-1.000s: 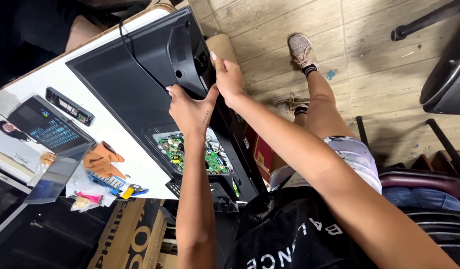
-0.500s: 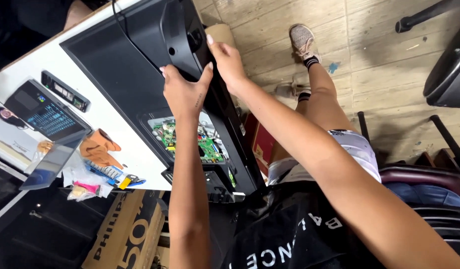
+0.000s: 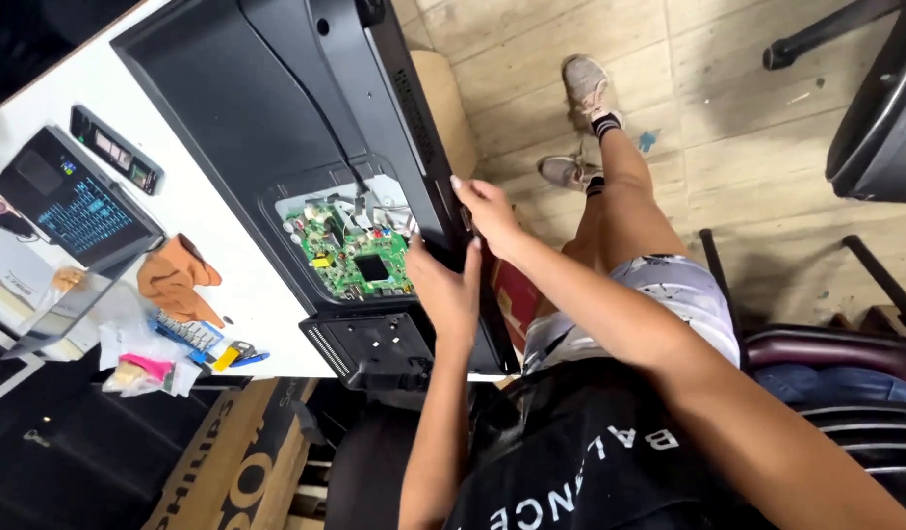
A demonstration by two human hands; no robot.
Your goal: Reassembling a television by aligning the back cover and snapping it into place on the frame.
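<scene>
A black flat television (image 3: 247, 128) lies face down on a white table (image 3: 242, 294). An opening in its back cover shows a green circuit board (image 3: 350, 257). My left hand (image 3: 445, 287) grips the cover's near edge right beside the board. Just above it, my right hand (image 3: 485, 211) curls its fingers over the same edge. A thin black cable (image 3: 320, 108) runs along the back toward the board. Next to my left wrist sits a black vented panel (image 3: 374, 348).
On the table's left lie a laptop (image 3: 70, 206), a black remote (image 3: 114, 149), an orange cloth (image 3: 178, 280), small tools (image 3: 227, 353) and plastic bags (image 3: 139, 368). A cardboard box (image 3: 247, 461) stands below. A dark chair (image 3: 884, 98) is at the right on the wooden floor.
Both hands have slid along the television's edge from the upper part to the spot beside the circuit board. The view has shifted with them.
</scene>
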